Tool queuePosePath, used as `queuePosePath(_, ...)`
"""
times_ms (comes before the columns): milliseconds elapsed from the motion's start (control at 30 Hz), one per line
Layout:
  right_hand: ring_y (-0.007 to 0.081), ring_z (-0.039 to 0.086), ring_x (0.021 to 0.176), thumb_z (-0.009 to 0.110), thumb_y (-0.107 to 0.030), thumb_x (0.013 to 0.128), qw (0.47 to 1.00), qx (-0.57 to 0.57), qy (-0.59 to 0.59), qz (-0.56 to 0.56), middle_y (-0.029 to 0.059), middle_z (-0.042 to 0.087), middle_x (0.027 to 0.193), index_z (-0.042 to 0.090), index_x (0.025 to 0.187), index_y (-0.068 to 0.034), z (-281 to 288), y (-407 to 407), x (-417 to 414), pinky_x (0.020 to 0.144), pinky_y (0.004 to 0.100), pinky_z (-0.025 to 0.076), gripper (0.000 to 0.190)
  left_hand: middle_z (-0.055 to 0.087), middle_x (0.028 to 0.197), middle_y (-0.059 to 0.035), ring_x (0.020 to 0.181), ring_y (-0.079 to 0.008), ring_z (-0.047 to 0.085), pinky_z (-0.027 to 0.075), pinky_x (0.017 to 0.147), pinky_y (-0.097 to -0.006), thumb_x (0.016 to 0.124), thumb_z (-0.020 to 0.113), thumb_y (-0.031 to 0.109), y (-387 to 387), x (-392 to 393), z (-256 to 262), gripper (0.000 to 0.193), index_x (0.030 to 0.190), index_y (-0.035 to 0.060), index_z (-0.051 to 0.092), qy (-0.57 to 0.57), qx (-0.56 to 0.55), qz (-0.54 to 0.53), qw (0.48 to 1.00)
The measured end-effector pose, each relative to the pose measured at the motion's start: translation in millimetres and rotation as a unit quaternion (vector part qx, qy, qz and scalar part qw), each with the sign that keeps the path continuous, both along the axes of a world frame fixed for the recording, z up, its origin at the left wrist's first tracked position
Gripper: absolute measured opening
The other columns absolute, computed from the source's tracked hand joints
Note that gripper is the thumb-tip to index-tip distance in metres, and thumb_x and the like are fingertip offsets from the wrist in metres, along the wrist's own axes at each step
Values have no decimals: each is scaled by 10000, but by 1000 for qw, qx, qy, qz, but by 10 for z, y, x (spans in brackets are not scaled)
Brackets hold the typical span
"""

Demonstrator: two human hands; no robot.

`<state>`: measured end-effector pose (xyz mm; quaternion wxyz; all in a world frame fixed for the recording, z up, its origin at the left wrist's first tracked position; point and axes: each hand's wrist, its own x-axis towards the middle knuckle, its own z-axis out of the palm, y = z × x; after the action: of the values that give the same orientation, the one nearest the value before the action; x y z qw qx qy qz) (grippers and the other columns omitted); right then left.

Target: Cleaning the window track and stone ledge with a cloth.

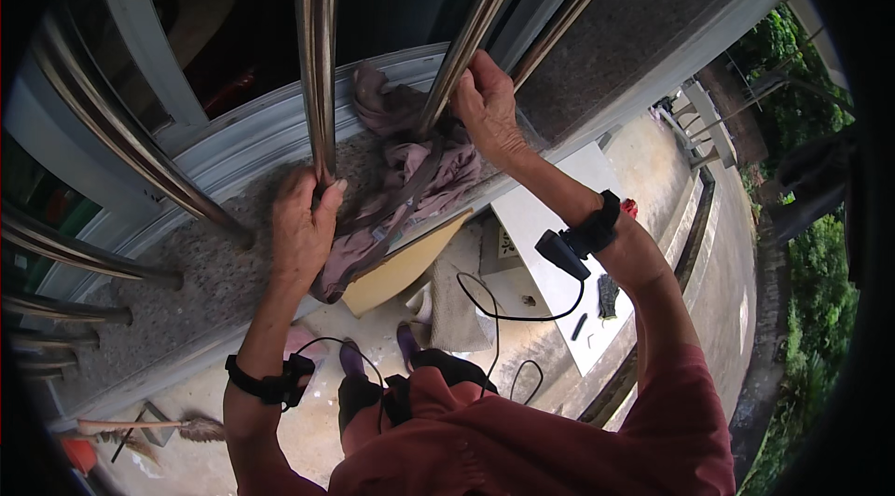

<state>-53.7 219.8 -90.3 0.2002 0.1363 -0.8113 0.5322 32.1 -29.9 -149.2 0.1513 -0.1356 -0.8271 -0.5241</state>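
Observation:
My left hand [304,227] is closed around the foot of a shiny metal window bar [319,62], its thumb on the near side. Farther right, my right hand [489,108] touches a second metal bar [482,3] with curled fingers. Some of those fingertips are hidden behind the bar, so I cannot tell how firmly they grip. A crumpled mauve cloth [433,160] with darker strips lies on the speckled stone sill [210,272] between my hands. Part of it passes behind the second bar, and its lower end hangs over the sill's edge.
More metal bars [140,139] stand along the sill at left, before a sliding window frame [280,104]. Below are a yellowish board [405,265], a white panel [559,314] and a woven sack [458,307]. A feather duster [199,428] lies at lower left. Cables [496,328] hang by my body.

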Motion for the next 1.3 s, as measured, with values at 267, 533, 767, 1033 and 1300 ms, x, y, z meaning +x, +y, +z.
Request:
queuePosePath(267,154,588,689,538,-51,910,992,83,92,1,97,576,805,496,1020,8,240,-397,750,625,284,478,132,554,852,-152,810,-338,556,442,732,-419,862,611,147,13,15,10,196,970,-6,550,33,-17,0,999)
queuePosePath(533,387,629,937,564,7,746,820,560,116,-10,250,602,998,520,1101,103,20,-869,227,772,407,532,370,441,1114,-225,1032,-395,428,356,890,-493,833,633,201,-1,547,103,520,1244,-26,408,42,-113,6,993)
queuePosePath(767,346,643,841,635,-134,768,845,529,63,50,182,631,838,656,851,-18,-41,-1073,-200,763,390,528,144,561,942,-144,854,-279,580,461,774,-355,822,590,13,-409,809,189,253,1069,1,535,84,-14,39,996)
queuePosePath(1033,311,618,828,650,-130,762,874,317,80,359,163,606,900,656,1003,12,-92,-1478,-490,731,393,514,279,549,886,-137,816,-304,556,453,728,-379,806,600,12,-890,776,19,200,999,6,548,-38,18,111,993)
queuePosePath(1300,244,577,899,600,-117,783,805,457,230,301,95,561,887,678,1010,-69,15,-1671,-402,798,386,477,245,531,865,-110,787,-256,534,436,711,-351,800,594,-8,-851,749,-65,193,984,11,539,26,-59,147,987)
